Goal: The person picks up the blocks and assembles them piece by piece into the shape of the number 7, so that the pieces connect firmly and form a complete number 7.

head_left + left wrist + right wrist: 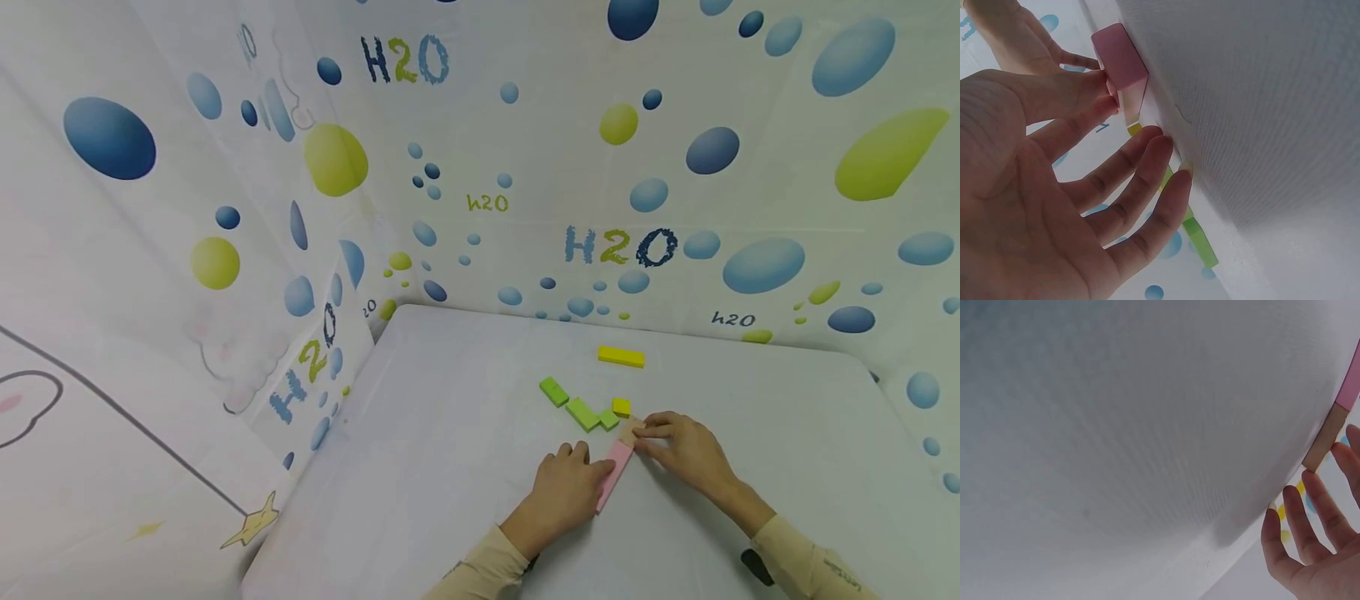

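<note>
A long pink block lies flat on the white table, end to end with a short wood-coloured block. My left hand touches the pink block with thumb and index fingertips; its other fingers spread apart over the table. At the far end, my right hand has its fingertips against the wood-coloured block, the fingers only gently bent. In the right wrist view, the wood-coloured block meets the pink block in a straight line. A small yellow block sits just beyond this row.
Green blocks form a slanting row left of the yellow one: a small one, a longer one and another. Farther back lies a long yellow block. A patterned sheet rises behind the table.
</note>
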### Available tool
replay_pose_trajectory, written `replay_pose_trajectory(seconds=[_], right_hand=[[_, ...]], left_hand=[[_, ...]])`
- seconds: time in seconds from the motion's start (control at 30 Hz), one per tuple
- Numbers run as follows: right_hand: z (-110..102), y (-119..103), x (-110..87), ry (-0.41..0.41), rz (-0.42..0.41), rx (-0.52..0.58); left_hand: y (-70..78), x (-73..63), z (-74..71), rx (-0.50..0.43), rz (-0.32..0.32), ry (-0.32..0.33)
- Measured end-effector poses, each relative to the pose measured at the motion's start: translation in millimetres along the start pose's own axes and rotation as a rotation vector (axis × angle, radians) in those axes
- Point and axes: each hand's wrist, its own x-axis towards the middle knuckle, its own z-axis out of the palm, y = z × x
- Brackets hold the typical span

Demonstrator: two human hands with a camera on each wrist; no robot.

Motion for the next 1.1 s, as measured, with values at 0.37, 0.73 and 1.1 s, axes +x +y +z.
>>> replay_pose_trajectory(seconds=[0.37,0.73,1.1], right_hand=[[0.1,0.8,1.2,0.013,-0.014,-0.012],[2.2,0.9,6.9,0.02,-0.008,0.004],[1.1,1.1,8.2,0.021,-0.015,-0.031]], left_hand=[[-0.4,-0.4,1.1,0.009,0.004,0.004],[-1.2,0.6,1.3,0.007,0.008,-0.003],[-1.0,0.2,0.3,0.009,0.013,0.002]])
